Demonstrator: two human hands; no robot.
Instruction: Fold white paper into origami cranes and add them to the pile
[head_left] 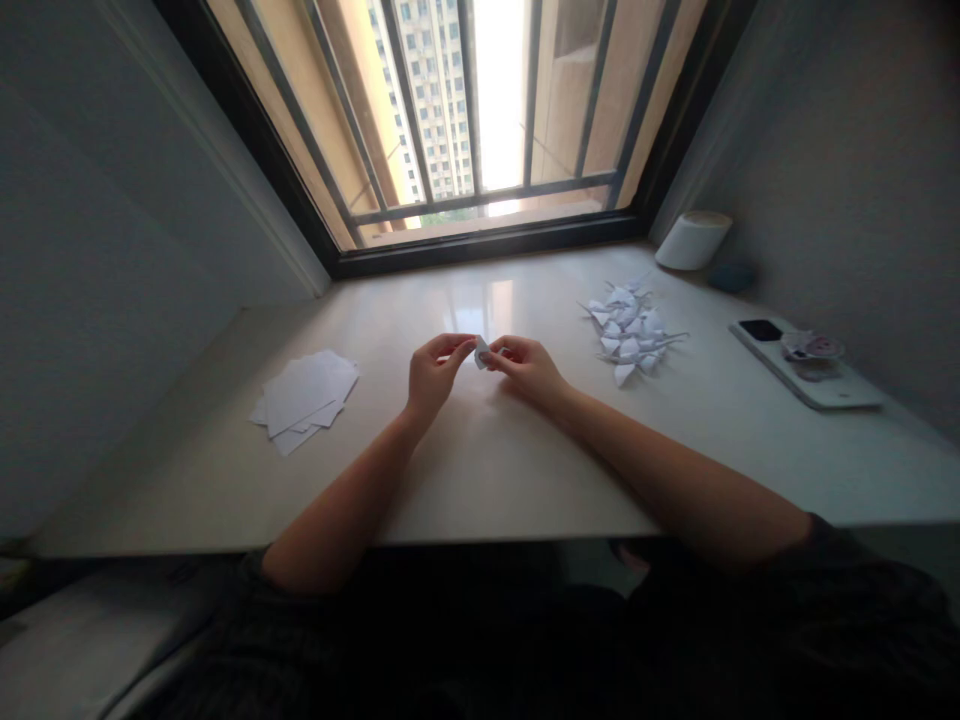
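Note:
A small folded piece of white paper is held above the middle of the white counter. My left hand pinches its left side between thumb and fingers. On its right side, the fingers of my right hand are closed on the same paper. Parts of the paper are hidden behind the fingertips. To the left lies a loose stack of flat white paper sheets. A heap of folded white paper pieces, with pointed ends, sits to the right of my right hand.
At the far right lies a phone with a round attachment on its back. A white cylindrical object and a small dark rounded object are in the back right corner. Behind the counter is a barred window with a dark frame.

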